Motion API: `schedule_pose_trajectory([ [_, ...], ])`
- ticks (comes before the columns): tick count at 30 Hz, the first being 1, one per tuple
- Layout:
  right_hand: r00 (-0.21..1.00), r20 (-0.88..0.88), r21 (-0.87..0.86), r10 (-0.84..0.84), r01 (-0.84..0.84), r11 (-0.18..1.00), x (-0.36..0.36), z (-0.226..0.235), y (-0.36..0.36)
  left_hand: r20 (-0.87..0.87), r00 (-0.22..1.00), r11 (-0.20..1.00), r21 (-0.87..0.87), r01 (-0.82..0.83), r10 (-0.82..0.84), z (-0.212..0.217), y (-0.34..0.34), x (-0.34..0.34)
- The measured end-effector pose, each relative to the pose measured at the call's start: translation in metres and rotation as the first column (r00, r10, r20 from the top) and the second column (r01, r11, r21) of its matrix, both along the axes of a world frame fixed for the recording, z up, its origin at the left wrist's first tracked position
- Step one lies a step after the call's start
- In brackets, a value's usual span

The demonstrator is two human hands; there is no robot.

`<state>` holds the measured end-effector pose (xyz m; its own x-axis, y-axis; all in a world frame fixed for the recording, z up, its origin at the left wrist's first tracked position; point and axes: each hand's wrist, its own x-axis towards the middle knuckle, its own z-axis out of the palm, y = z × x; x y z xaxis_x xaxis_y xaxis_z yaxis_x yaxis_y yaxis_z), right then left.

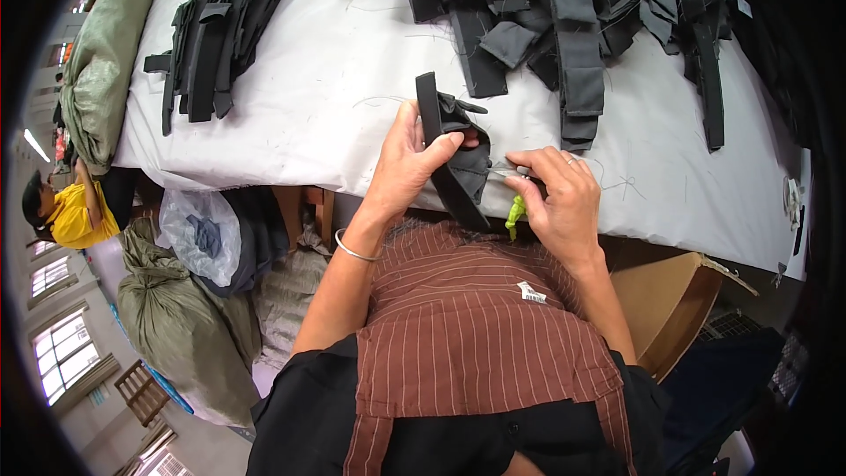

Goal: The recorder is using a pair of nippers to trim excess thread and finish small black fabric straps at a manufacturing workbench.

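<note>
My left hand is closed on a sewn black fabric strip, with the thumb in front and a fingertip showing through its folds. The strip stands tilted over the table's front edge, its lower end hanging towards my apron. Close to its right side, my right hand pinches what look like small thread snips, their thin metal end pointing at the fabric. Most of the tool is hidden by my fingers. A lime-green charm dangles below it.
On the white-covered table lie a row of black strips at left and a tangled heap at far right, with loose threads around. A cardboard box stands below right. Sacks and a person in yellow are at left.
</note>
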<state>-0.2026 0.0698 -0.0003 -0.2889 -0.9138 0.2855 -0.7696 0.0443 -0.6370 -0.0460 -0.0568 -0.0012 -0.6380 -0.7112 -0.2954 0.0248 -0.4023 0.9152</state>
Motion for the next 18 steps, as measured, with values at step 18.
schedule_pose_trajectory([
  [18, 0.98, 0.19, 0.127, 0.066, -0.091, 0.988, 0.012, -0.002, 0.008, -0.025, 1.0, 0.999, 0.036, -0.004, 0.005, 0.001, -0.003, 0.004],
])
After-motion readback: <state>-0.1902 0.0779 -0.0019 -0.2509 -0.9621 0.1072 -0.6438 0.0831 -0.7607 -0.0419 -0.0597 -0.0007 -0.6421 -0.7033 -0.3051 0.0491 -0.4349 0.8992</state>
